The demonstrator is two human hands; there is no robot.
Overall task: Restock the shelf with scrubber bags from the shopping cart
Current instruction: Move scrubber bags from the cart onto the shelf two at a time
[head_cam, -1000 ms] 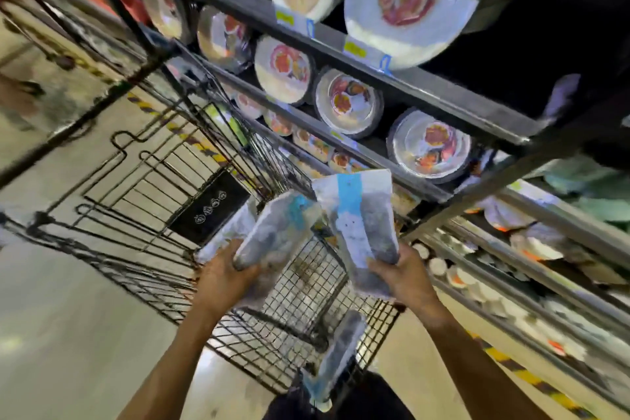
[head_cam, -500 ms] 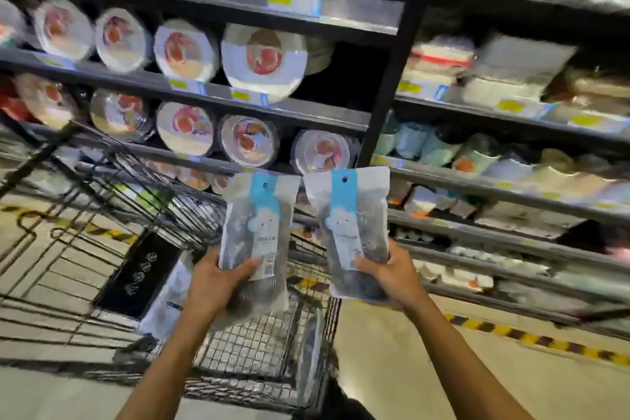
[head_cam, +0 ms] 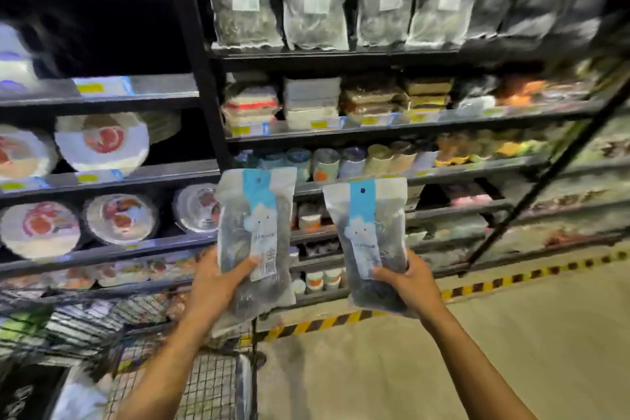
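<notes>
I hold two scrubber bags upright in front of the shelving. Each is a clear pouch with a blue header strip, a white cloud figure and dark scrubbers inside. My left hand (head_cam: pixel 218 283) grips the lower part of the left scrubber bag (head_cam: pixel 257 235). My right hand (head_cam: pixel 407 283) grips the bottom of the right scrubber bag (head_cam: pixel 370 239). A row of similar clear bags (head_cam: pixel 315 0) stands on the top shelf (head_cam: pixel 341 54) of the right bay. The wire shopping cart (head_cam: pixel 204 385) is below my left arm, with another bag (head_cam: pixel 78 399) blurred inside it.
Black shelving fills the view. The left bay holds round wrapped plates (head_cam: pixel 102 143). The right bay holds stacked packs (head_cam: pixel 312 99), cups (head_cam: pixel 325 164) and small jars. A black upright post (head_cam: pixel 197 61) divides the bays. Yellow-black floor tape (head_cam: pixel 511 280) runs along the shelf base.
My view has swung up and to the right, from the cart toward the right bay. Both hands have carried their bags up and spread further apart; the top shelf's row of bags has come into view.
</notes>
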